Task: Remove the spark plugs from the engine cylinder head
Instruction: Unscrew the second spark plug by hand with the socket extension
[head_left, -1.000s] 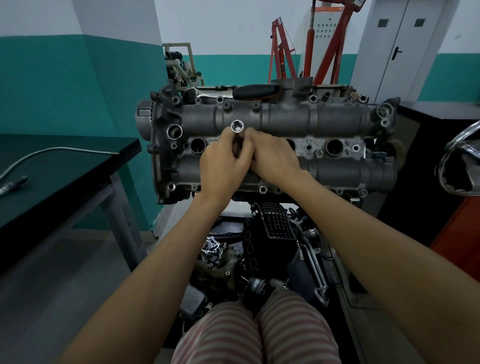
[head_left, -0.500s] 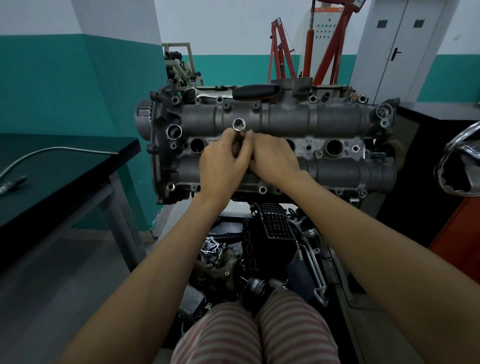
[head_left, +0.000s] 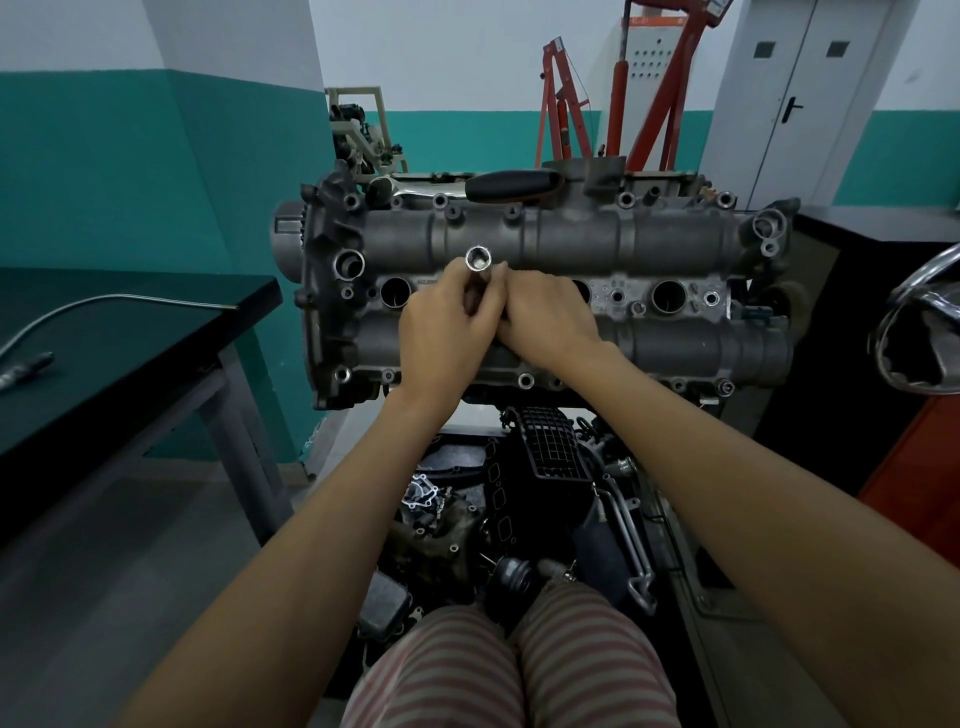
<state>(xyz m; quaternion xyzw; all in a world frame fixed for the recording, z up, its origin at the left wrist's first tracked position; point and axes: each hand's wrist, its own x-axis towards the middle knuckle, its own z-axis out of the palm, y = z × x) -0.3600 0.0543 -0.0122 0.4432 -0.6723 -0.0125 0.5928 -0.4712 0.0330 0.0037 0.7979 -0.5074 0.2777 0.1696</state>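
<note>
A silver tube socket (head_left: 478, 267) stands out of the engine cylinder head (head_left: 571, 291), its open hexagonal end facing the camera, seated in one of the plug wells in the row between the two cam covers; no spark plug itself can be seen. The left hand (head_left: 444, 338) has its grip closed around the socket's shaft, fingers and thumb curled on it just below the open end. The right hand (head_left: 550, 319) presses in from the other side, its fingertips pinching the same shaft, so both grips meet on the tool and the hands touch. Just left of the grip an open plug well (head_left: 396, 292) shows as a dark round hole, and well to the right of the grip another open well (head_left: 667, 296) is visible. Above the grip, on the far edge of the head, lies a ratchet (head_left: 467, 186) with a black handle. Below the grip, loose engine parts (head_left: 519, 493) crowd the floor by the person's striped trousers. Far left of the grip a dark surface (head_left: 130, 353) carries a bent metal tube (head_left: 104, 306); behind the head stands a red engine crane (head_left: 618, 93).
</note>
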